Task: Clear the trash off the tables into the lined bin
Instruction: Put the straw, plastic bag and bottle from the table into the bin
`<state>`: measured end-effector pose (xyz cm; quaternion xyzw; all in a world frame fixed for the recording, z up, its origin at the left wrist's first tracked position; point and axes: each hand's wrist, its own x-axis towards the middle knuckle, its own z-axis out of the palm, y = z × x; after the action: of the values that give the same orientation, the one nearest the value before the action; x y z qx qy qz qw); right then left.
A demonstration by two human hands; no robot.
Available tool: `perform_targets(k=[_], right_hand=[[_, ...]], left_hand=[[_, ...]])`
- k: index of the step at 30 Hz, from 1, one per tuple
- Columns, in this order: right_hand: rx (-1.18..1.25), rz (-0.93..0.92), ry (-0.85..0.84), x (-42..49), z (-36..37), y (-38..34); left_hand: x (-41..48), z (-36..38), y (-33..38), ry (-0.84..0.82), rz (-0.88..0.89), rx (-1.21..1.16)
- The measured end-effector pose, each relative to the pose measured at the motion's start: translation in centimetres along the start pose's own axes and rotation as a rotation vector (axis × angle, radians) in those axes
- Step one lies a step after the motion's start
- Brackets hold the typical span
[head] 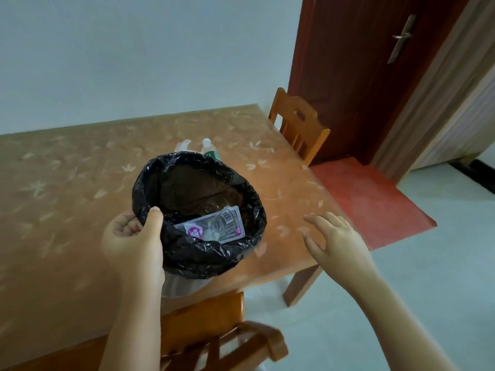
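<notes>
A bin lined with a black bag (pixel 241 199) is held above the table's near edge, and my left hand (pixel 134 242) grips its rim at the left with the thumb inside. Inside it lies a clear plastic wrapper (pixel 214 226) with a purple mark and a barcode. My right hand (pixel 334 236) hovers to the right of the bin, fingers spread, holding nothing. Behind the bin, a plastic bottle with a white cap (pixel 207 147) and a crumpled clear piece of plastic (pixel 183 145) stand on the table, mostly hidden by the bin.
The orange patterned table (pixel 80 183) fills the left and middle. A wooden chair (pixel 300 124) stands at its far right end and another chair (pixel 235 341) is tucked in below me. A dark red door (pixel 361 76) and a red mat (pixel 369 199) are at the right.
</notes>
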<state>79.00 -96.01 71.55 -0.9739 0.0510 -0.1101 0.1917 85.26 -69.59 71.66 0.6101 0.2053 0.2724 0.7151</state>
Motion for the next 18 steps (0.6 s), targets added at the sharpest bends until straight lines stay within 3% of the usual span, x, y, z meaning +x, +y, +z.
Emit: perform_targets(k=[10,18], right_hand=[[0.062,-0.172,-0.197,11.5,3.8,1.8],[0.181,-0.288,-0.382,19.1,9.6,1.3]], left_hand=[[2.7,4.5,-2.2,0.198,-0.070,0.085],[2.3,3.3,-2.8,0.505,-0.064,0.158]])
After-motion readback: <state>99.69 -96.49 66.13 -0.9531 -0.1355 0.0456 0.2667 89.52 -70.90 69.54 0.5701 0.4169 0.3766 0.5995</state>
